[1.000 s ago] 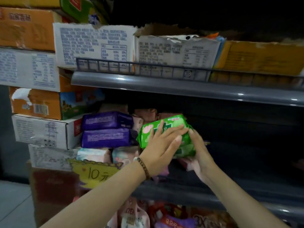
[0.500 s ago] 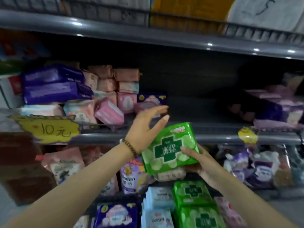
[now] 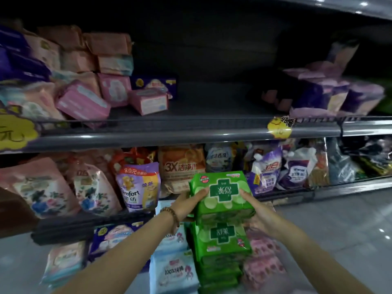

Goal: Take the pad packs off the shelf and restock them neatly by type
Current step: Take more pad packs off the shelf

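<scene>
Moved: green pad pack [image 3: 220, 194] now down from the shelf [image 3: 191, 134] to 6 o'clock, left hand [image 3: 186, 203] and right hand [image 3: 256, 211] each gripping an end, just over the matching green stack [image 3: 221, 240]; unloading step, next likely lower squarely, release.

Detergent pouches [image 3: 137, 187] crowded together — yellow price tag [image 3: 279, 127] above.
</scene>
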The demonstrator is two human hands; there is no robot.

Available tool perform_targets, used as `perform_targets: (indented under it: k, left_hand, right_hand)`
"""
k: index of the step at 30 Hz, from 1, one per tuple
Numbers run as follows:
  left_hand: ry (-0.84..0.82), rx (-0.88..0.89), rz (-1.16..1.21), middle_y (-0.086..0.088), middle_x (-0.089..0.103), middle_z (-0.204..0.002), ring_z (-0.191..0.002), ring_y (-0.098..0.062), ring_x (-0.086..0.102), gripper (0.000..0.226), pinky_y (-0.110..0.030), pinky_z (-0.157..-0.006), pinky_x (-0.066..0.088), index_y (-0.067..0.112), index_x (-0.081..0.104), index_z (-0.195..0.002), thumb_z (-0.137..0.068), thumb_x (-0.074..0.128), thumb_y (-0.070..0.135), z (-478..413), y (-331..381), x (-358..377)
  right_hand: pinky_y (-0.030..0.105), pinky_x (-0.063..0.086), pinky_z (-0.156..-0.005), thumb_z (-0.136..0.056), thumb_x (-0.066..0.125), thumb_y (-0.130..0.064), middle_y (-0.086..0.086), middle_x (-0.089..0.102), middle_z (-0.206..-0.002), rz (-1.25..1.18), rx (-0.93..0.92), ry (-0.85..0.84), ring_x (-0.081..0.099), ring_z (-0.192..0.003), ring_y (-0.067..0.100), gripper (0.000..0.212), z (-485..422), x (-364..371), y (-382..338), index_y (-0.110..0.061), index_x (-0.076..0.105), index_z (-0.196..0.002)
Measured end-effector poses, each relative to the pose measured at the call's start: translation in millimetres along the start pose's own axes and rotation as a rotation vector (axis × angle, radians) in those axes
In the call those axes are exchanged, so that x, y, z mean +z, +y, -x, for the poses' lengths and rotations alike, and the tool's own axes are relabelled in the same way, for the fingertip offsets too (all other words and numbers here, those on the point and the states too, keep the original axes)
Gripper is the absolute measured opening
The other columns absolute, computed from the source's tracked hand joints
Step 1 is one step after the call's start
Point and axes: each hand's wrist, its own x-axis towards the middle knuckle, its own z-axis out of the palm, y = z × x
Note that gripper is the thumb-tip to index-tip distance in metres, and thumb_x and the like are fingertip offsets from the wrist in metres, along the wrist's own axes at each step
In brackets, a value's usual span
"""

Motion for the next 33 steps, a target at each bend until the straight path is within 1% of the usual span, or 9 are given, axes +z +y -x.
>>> perform_targets:
  k: [3,7,9,12,16,20,24,29,33]
  left_hand:
    - [0.008,-0.094,0.136,-0.008,0.057,-0.127,-0.108,-0.031,0.060,0.077,-0.043,-0.080,0.056,0.032,0.037,-0.131,-0.067,0.074,0.053,-14.1,-17.7,7.1]
    - [-0.067,-0.130,0.257,-0.014,0.063,-0.122,-0.108,-0.031,0.062,0.068,-0.042,-0.083,0.055,0.019,0.058,-0.119,-0.064,0.068,0.059,-22.7,-13.1,2.6]
    - [-0.159,-0.140,0.199,-0.016,0.063,-0.123,-0.116,-0.033,0.058,0.076,-0.045,-0.099,0.047,0.014,0.063,-0.113,-0.059,0.075,0.066,-23.5,-6.9,-2.7]
    - [-0.298,-0.098,-0.017,-0.005,0.068,-0.118,-0.112,-0.025,0.062,0.096,-0.041,-0.097,0.048,0.024,0.059,-0.121,-0.038,0.084,0.065,-23.0,-0.8,0.8]
    - [-0.038,0.082,0.097,-0.003,0.064,-0.115,-0.100,-0.023,0.066,0.096,-0.043,-0.084,0.055,0.031,0.033,-0.138,-0.058,0.084,0.044,-29.8,7.8,7.4]
    - [0.258,0.178,0.506,-0.009,0.060,-0.121,-0.105,-0.031,0.062,0.085,-0.054,-0.087,0.053,0.024,0.036,-0.130,-0.063,0.083,0.044,-49.4,13.5,9.0]
    - [0.285,0.117,0.507,-0.011,0.057,-0.125,-0.108,-0.027,0.061,0.105,-0.050,-0.094,0.050,0.014,0.029,-0.137,-0.055,0.088,0.042,-54.2,-1.1,17.5]
    - [0.261,0.009,0.413,-0.010,0.063,-0.114,-0.099,-0.022,0.060,0.051,-0.038,-0.089,0.049,0.016,0.057,-0.114,-0.076,0.068,0.048,-56.0,-26.6,5.5]
    - [0.222,-0.061,0.187,-0.009,0.059,-0.115,-0.109,-0.025,0.056,0.045,-0.036,-0.079,0.050,0.015,0.047,-0.101,-0.079,0.067,0.049,-64.0,-44.1,3.7]
  right_hand:
    - [0.045,0.049,-0.096,-0.051,0.089,-0.054,0.010,0.068,-0.119,-0.085,-0.010,0.015,0.066,-0.108,0.029,0.101,-15.7,-7.1,11.9,-0.019,0.048,-0.136]
    - [0.038,0.051,-0.086,-0.060,0.083,-0.034,0.008,0.073,-0.103,-0.130,-0.102,0.033,0.066,-0.100,0.026,0.071,-19.8,-11.9,-13.0,-0.012,0.061,-0.123]
    - [0.041,0.045,-0.099,-0.060,0.084,-0.039,0.006,0.073,-0.108,-0.013,-0.100,-0.024,0.064,-0.108,0.025,0.067,-20.4,-14.7,-23.0,-0.015,0.063,-0.120]
    - [0.047,0.045,-0.103,-0.062,0.080,-0.053,0.009,0.070,-0.115,0.059,-0.088,-0.065,0.065,-0.109,0.027,0.078,-26.8,-3.6,-21.7,-0.015,0.058,-0.127]
    - [0.045,0.051,-0.091,-0.067,0.064,-0.064,0.012,0.067,-0.120,-0.129,-0.075,0.015,0.063,-0.109,0.032,0.078,-29.1,0.4,-29.3,-0.024,0.054,-0.133]
    - [0.055,0.044,-0.097,-0.067,0.060,-0.061,0.018,0.050,-0.136,-0.277,0.048,-0.055,0.052,-0.120,0.039,0.088,-25.9,-2.4,-24.8,-0.027,0.034,-0.144]
    - [0.051,0.049,-0.093,-0.069,0.067,-0.047,0.016,0.066,-0.120,-0.442,-0.002,-0.044,0.062,-0.110,0.033,0.069,-32.5,17.4,-21.4,-0.015,0.054,-0.129]
    - [0.043,0.056,-0.080,-0.074,0.073,-0.040,0.014,0.073,-0.102,-0.220,-0.013,0.114,0.070,-0.092,0.030,0.051,-48.4,3.4,-22.5,-0.013,0.066,-0.116]
    - [0.037,0.058,-0.065,-0.081,0.071,-0.038,0.017,0.072,-0.097,-0.158,0.078,0.198,0.069,-0.079,0.028,0.042,-59.3,-4.8,-10.2,-0.007,0.067,-0.110]
